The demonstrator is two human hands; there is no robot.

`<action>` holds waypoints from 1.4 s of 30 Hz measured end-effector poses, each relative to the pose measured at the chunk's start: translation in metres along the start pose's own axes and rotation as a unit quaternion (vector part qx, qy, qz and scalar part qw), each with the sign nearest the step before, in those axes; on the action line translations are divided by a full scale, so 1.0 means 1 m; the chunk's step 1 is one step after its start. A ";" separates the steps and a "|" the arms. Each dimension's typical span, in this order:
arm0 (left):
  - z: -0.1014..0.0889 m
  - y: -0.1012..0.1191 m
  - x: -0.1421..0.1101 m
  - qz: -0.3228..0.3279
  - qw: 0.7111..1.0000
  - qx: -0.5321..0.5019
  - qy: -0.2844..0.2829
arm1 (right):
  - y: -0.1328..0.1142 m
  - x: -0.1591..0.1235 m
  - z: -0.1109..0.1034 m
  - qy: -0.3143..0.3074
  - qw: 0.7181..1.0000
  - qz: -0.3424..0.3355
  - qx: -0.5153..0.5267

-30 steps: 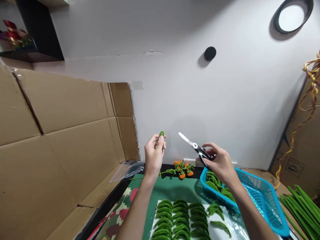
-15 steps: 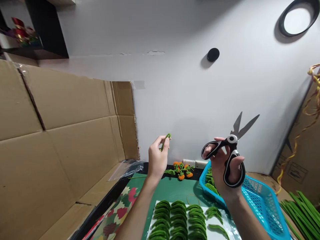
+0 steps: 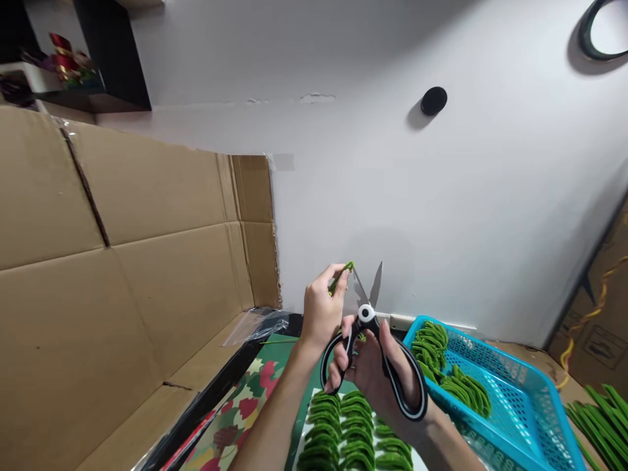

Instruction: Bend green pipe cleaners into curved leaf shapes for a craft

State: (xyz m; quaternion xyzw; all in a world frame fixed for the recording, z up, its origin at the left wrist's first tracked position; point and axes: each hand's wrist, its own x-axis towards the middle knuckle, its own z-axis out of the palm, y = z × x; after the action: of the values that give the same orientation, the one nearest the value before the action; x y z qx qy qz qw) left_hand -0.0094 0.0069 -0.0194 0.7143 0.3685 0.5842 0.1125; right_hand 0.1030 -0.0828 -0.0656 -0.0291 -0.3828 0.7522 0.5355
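My left hand [image 3: 321, 314] is closed, pinching a folded piece of green chenille stem [image 3: 339, 280] between thumb and fingertips. In my right hand [image 3: 375, 376] is a pair of black-and-white handled scissors [image 3: 366, 313], fingers and thumb through the loops. The blades are spread and point upward, the left one close to the tip of the green piece; whether they touch I cannot tell. Below both hands, curved green chenille pieces [image 3: 321, 435] lie in columns on a white sheet [image 3: 304, 428], partly hidden by my right hand and forearm.
A blue plastic basket [image 3: 495, 348] with bunches of green pieces [image 3: 430, 343] stands to the right. Long green stems [image 3: 602, 418] lie beyond it. Cardboard panels [image 3: 142, 301] wall off the left, beside a patterned sheet [image 3: 252, 392] and the green mat [image 3: 275, 354].
My right hand has brought the scissors leftward and down, close to the piece in my left hand. The view has shifted slightly, and the orange flowers are now hidden behind my hands.
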 end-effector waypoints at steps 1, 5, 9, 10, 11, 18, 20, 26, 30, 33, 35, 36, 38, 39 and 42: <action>0.000 -0.001 0.000 0.006 1.000 0.001 -0.001 | 0.004 0.000 0.000 -0.003 1.000 0.006 0.009; -0.001 -0.001 0.001 0.019 1.000 -0.001 -0.004 | 0.009 -0.001 0.000 -0.011 1.000 0.006 0.012; 0.000 0.000 0.000 0.033 0.999 0.002 -0.011 | 0.007 0.000 0.001 -0.010 1.000 -0.010 -0.010; 0.000 0.000 0.000 0.040 0.999 0.004 -0.014 | 0.006 0.001 0.001 -0.008 1.000 -0.015 -0.016; 0.000 0.001 0.001 0.047 0.999 0.004 -0.020 | 0.005 0.001 0.001 -0.006 1.000 -0.019 -0.021; -0.002 0.004 -0.001 0.093 0.991 -0.030 -0.091 | -0.005 0.000 0.002 0.009 0.998 -0.045 -0.034; -0.001 0.003 -0.002 0.092 0.989 -0.060 -0.102 | -0.009 0.000 0.004 0.019 0.998 -0.053 -0.034; 0.002 0.007 -0.004 0.080 0.983 -0.127 -0.104 | -0.014 -0.002 0.008 0.022 0.998 -0.049 -0.042; 0.002 0.010 -0.004 0.084 0.985 -0.117 -0.096 | -0.016 -0.005 0.012 0.029 0.997 -0.047 -0.044; 0.002 0.010 -0.004 0.090 0.986 -0.100 -0.101 | -0.019 -0.006 0.015 0.032 0.998 -0.047 -0.041; 0.002 0.009 -0.004 0.098 0.985 -0.094 -0.105 | -0.021 -0.005 0.016 0.034 0.998 -0.045 -0.040; 0.003 0.009 -0.004 0.102 0.985 -0.092 -0.106 | -0.021 -0.005 0.016 0.035 0.998 -0.044 -0.039; 0.003 0.008 -0.004 0.107 0.984 -0.089 -0.110 | -0.022 -0.005 0.015 0.036 0.998 -0.042 -0.034; 0.003 0.008 -0.004 0.109 0.984 -0.089 -0.112 | -0.022 -0.004 0.015 0.037 0.998 -0.041 -0.031; 0.003 0.007 -0.004 0.111 0.982 -0.093 -0.120 | -0.023 -0.004 0.015 0.037 0.998 -0.042 -0.025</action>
State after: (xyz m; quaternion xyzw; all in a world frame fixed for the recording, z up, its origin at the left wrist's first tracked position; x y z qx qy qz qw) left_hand -0.0036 -0.0001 -0.0190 0.8020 0.2153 0.5348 0.1564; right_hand 0.1156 -0.0911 -0.0429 -0.0546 -0.3823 0.7173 0.5799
